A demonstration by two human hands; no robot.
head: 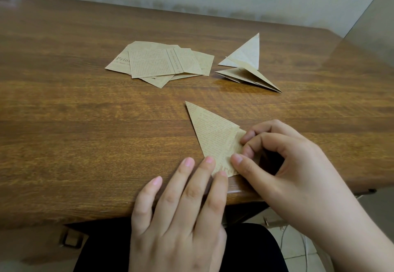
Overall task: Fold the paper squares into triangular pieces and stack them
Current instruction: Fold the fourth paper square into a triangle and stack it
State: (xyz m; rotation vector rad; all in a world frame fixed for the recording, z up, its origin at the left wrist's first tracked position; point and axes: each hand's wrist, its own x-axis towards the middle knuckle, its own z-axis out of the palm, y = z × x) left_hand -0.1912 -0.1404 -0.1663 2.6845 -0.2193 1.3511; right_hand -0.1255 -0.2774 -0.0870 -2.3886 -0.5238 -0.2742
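Left hand [181, 203], fingers straight, presses the folded triangle [213, 135] onto the worktop [85, 122] (near edge); right hand [283, 161] pinches its right corner.

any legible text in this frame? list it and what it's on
"Prim", cut off by the sheet above: lowest sheet at the left of the flat paper squares.
"Arc", partly hidden by fingers: paper being folded.
Fine print on all the sheets and on the folded triangles: too small to read.

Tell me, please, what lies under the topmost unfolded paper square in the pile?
Under the top square more printed squares fan out on the table; their count and covered parts are hidden.
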